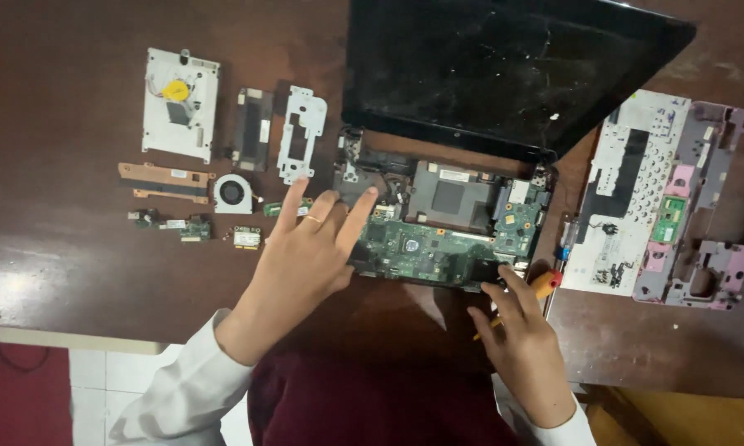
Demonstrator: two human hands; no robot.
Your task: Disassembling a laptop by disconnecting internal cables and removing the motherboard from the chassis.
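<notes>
A dismantled laptop lies open in the centre of the frame on a dark wooden table, its green circuit board bared and its dark, scuffed screen tilted back toward the upper edge. The left hand, a ring on one finger, rests at the left end of the board with fingers spread wide — fingertips touching the chassis near the left hinge, holding nothing. The right hand sits at the lower right corner of the board, its fingers bent around a screwdriver with an orange-yellow handle; its fingertips touch the board's edge. In the upper left of the frame, removed parts are laid out in rows: a silver hard drive in its caddy, a dark cover plate, a pale metal bracket, a copper heat pipe, a small round fan and a few small green cards. At the right of the frame — well apart from both hands — lie the white underside of the keyboard and, just beside it, the pink-and-grey palm-rest frame.
</notes>
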